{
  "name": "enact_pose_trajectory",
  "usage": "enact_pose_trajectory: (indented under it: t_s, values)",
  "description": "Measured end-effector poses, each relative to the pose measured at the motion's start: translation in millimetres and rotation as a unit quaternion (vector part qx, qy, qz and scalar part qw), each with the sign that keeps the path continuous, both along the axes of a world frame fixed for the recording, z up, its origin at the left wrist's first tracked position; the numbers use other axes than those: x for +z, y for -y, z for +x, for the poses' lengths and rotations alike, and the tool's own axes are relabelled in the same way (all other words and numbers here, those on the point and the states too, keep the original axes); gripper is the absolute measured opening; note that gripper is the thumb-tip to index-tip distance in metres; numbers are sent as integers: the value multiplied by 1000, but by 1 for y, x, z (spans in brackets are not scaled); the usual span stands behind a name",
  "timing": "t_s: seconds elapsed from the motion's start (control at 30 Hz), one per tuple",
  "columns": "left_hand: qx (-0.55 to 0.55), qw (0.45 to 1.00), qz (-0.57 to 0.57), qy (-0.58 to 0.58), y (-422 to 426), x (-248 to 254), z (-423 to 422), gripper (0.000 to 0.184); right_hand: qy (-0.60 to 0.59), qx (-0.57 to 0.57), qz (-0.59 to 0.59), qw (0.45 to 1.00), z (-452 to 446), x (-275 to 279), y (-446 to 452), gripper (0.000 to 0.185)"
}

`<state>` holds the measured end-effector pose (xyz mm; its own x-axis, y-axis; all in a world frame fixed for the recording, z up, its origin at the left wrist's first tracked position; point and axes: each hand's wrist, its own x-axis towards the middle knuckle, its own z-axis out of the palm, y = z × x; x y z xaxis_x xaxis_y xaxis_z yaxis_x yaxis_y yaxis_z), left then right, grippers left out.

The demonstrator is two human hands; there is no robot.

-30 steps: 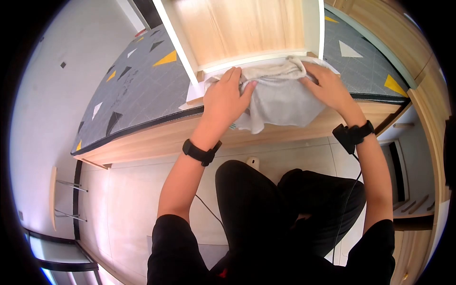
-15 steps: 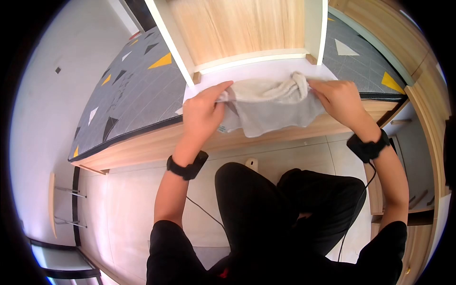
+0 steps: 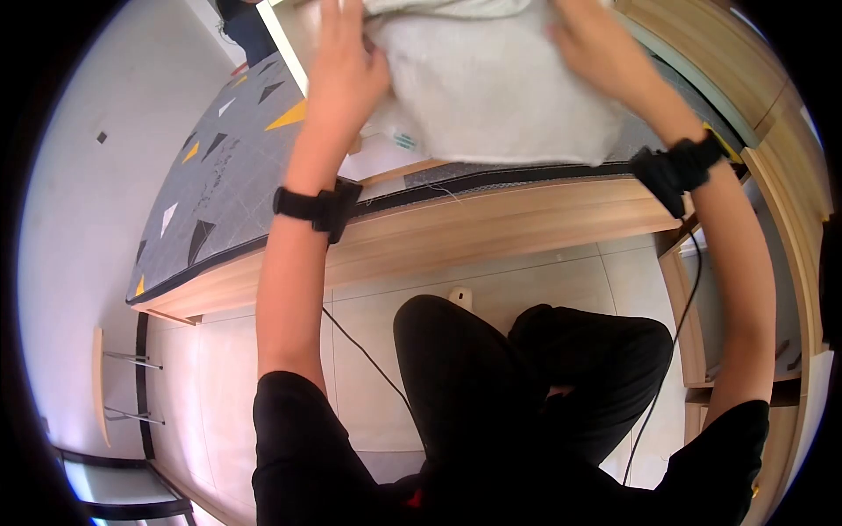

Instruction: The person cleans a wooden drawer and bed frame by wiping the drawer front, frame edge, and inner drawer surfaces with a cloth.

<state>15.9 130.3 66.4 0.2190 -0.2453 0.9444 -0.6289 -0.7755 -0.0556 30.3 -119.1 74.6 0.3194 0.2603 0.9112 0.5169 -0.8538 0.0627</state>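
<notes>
A light grey cloth (image 3: 504,88) hangs spread between my two hands at the top of the view. My left hand (image 3: 346,74) is closed on its upper left part, with the fingertips near the frame's top edge. At the upper right corner, my right hand (image 3: 601,48) grips the cloth, slightly blurred. Behind the cloth is a white-edged wooden piece of furniture (image 3: 285,44), mostly hidden; only its left side shows. A small green-marked label (image 3: 404,141) is visible at the cloth's lower left.
The grey patterned mattress (image 3: 237,158) lies on a wooden bed frame (image 3: 491,219). Wooden cabinets (image 3: 789,210) stand at the right. A small white object (image 3: 461,298) is on the tiled floor by my knees. Thin cables run from both wristbands.
Both hands have moved up and away from me, lifting the cloth. It now hangs larger and more spread, covering most of the furniture piece that showed before.
</notes>
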Motion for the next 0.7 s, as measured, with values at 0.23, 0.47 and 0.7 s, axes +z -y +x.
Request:
enact_pose_trajectory:
  t_s: [0.23,0.47,0.7]
  values:
    - [46,944,81,-317,-16,-55,-21,46,-506,88,-225,828,16,-62,8,68]
    - [135,911,150,-361,-26,-91,17,60,-436,33,-205,876,50,-92,-15,73]
    - [280,887,118,-348,-14,-104,2,72,-447,88,-205,866,46,-78,-60,70]
